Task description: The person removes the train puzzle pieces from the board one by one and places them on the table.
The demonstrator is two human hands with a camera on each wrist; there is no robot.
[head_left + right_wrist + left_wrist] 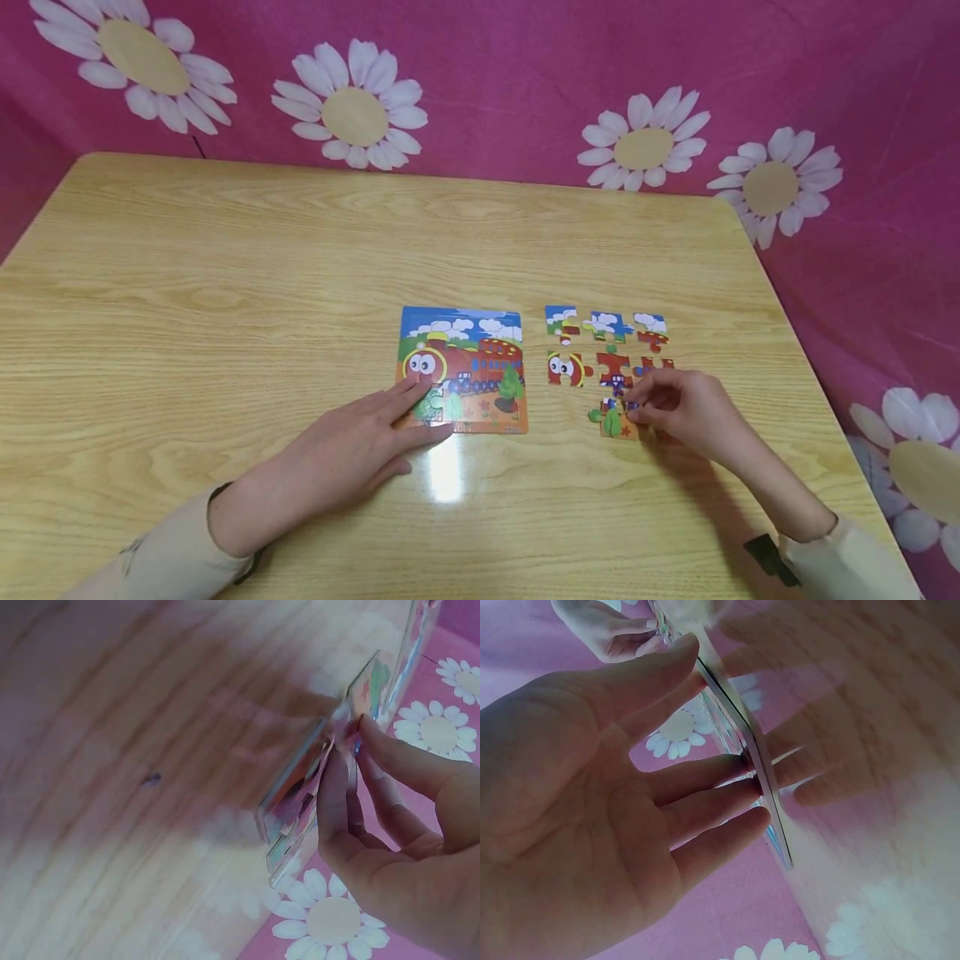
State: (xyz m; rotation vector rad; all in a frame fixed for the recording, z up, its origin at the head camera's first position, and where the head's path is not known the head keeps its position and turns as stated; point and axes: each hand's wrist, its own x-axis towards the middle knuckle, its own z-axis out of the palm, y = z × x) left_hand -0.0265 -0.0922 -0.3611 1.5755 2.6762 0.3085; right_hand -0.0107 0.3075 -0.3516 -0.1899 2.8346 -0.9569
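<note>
A square puzzle board (487, 333) with a red cartoon train lies on the table. My left hand (352, 442) rests on its lower left part, fingers extended, thumb along the near edge. In the left wrist view, the fingertips of the left hand (622, 795) meet the board's edge (761, 765). Beside a notched piece (431, 406) at the board's lower left lie the fingers. On the right, my right hand (690, 412) pinches a small puzzle piece between thumb and forefinger, mostly hidden by the fingers. Close to them lies a piece with a green bush (611, 421).
Loose pieces stand in rows right of the board, among them a train-face piece (566, 368), a cloud piece (607, 325) and a red carriage piece (651, 329). The wooden table (262, 275) meets a pink flowered cloth (495, 83) behind and at right.
</note>
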